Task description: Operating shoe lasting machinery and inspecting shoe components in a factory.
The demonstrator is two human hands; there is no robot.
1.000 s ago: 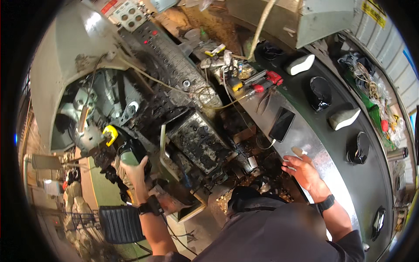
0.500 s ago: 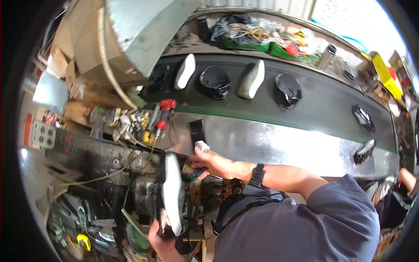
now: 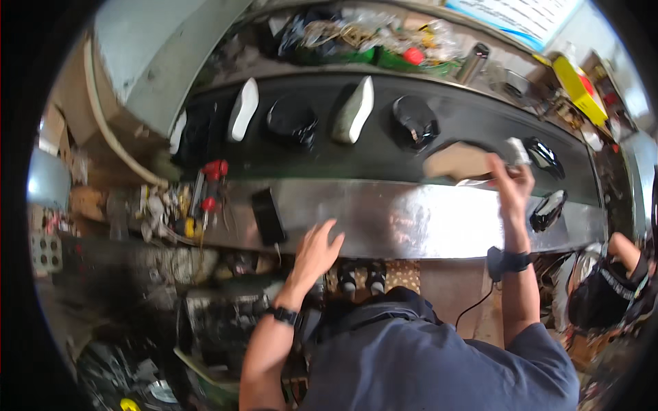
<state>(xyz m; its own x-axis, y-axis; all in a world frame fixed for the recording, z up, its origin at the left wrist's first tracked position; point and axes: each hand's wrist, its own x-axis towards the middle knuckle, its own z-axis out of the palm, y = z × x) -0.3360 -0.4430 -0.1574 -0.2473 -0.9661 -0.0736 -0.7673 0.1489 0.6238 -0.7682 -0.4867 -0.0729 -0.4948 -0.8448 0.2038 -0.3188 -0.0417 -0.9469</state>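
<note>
My right hand [image 3: 513, 185], with a white wrapping on one finger, is closed at the right end of a tan-bottomed shoe piece [image 3: 458, 162] with a dark edge. Motion blurs this piece, held over the black belt [image 3: 384, 163]. My left hand [image 3: 319, 252] holds nothing; its fingers are spread above the front edge of the metal strip [image 3: 343, 205], to the right of a black phone [image 3: 267, 216]. Two glossy black shoe pieces, one on the belt [image 3: 545, 157] and one on the strip [image 3: 548, 211], lie beside my right hand.
White soles [image 3: 242, 111] and black shoe pieces [image 3: 414, 122] line the belt. A red-handled tool [image 3: 212, 179] lies at the strip's left end. A metal housing [image 3: 151, 61] stands far left. Another person's arm [image 3: 625, 252] shows at the right. Green trays [image 3: 411, 65] sit behind the belt.
My left hand no longer holds the white-soled shoe and has moved up to the strip. My right hand has swung rightward over the belt and grips the tan-bottomed piece. The view has shifted right.
</note>
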